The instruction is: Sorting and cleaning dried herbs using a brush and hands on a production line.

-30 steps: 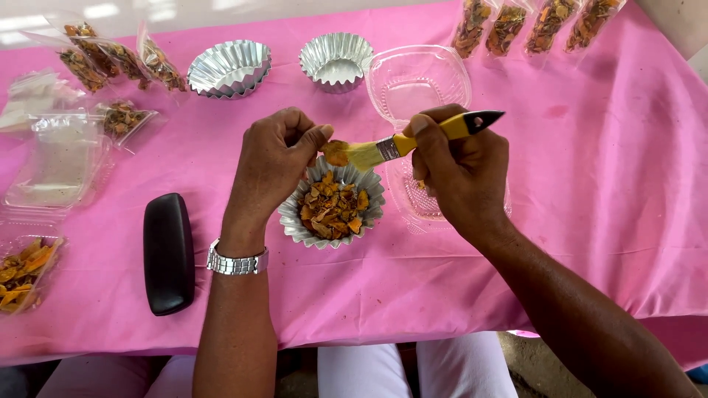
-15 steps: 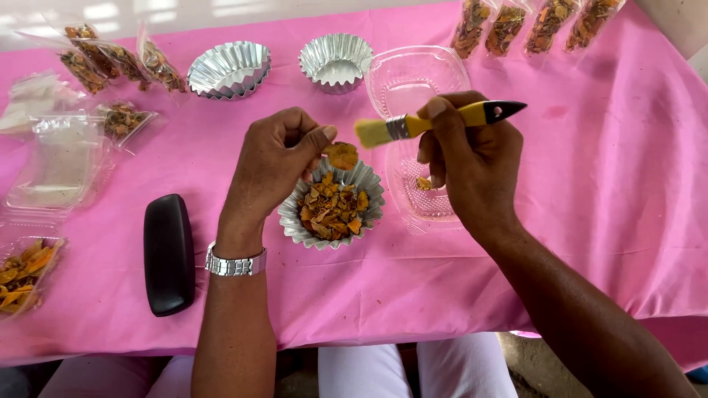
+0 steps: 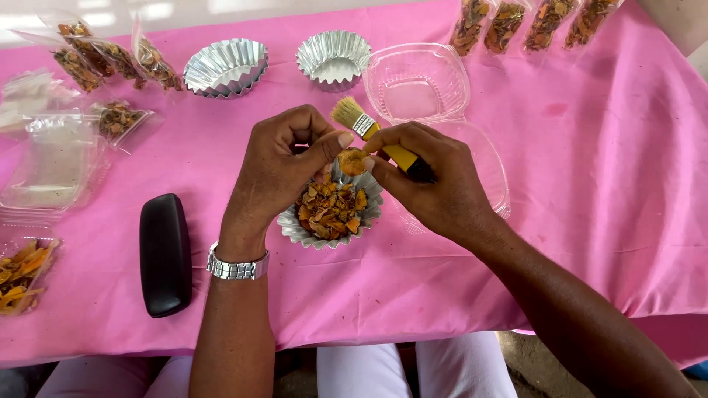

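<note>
The left hand (image 3: pixel 284 166) is curled narrow, its thumb and forefinger pinching a small orange dried piece (image 3: pixel 352 161) just above the filled foil cup (image 3: pixel 330 214), and the right hand (image 3: pixel 431 180) meets it from the other side, fingertips touching the same piece while its palm clamps the yellow handle of a small brush (image 3: pixel 369 131), bristles pointing up and away toward the far edge. Handling this well seems to call for a light pinch, since the piece looks brittle, and for keeping it over the cup so any crumbs fall among the orange-brown chips already there rather than on the pink cloth of the tabletop (image 3: pixel 590 169). A clear plastic clamshell container (image 3: pixel 417 81) lies open just beyond the right hand, its second half partly hidden under that hand. Farther back stand two empty fluted foil cups (image 3: pixel 225 66) side by side. Narrow clear packets of dried pieces (image 3: pixel 527 22) line the far right edge, and similar packets (image 3: pixel 110 55) fan out at the far left; no label can be made out on any. More clear bags and a tray of orange strips (image 3: pixel 18 276) sit at the left edge, near a black oblong case (image 3: pixel 164 254).
</note>
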